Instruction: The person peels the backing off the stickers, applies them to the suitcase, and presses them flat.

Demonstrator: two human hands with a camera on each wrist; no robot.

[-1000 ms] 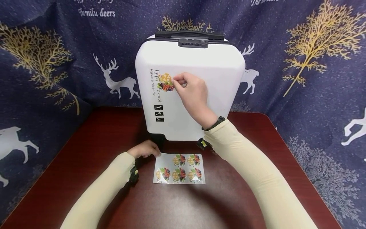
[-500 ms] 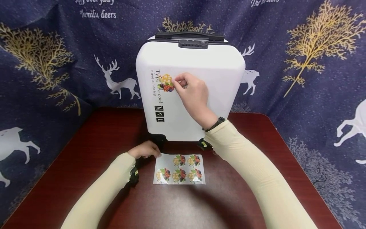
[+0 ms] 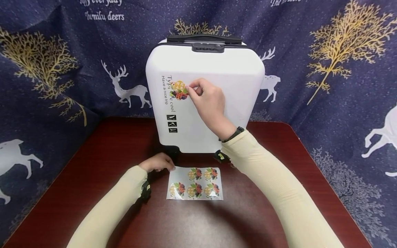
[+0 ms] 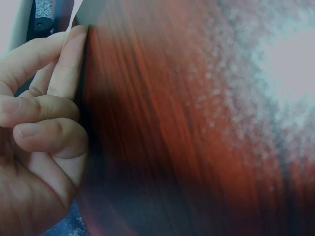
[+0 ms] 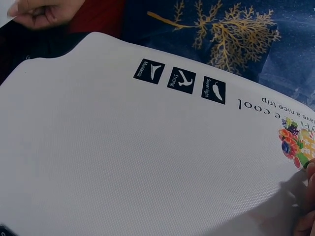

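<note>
My right hand pinches the right edge of a round fruit sticker between thumb and forefinger, against the front of a white suitcase. The sticker overlaps part of the printed lettering; in the right wrist view the sticker shows berries and leaves, with fingertips at its edge. My left hand pinches the upper left corner of a sticker sheet on the table. Several fruit stickers are on that sheet, and its upper left spot is bare. The left wrist view shows the left hand with its other fingers curled.
The suitcase stands upright at the back of the dark red table, its black handle and lock on top. Behind hangs a blue cloth with white deer and gold trees. Black bands circle both wrists.
Both hands hold nearly the same positions, and the sticker stays at the same spot on the suitcase. The head view has shifted only slightly.
</note>
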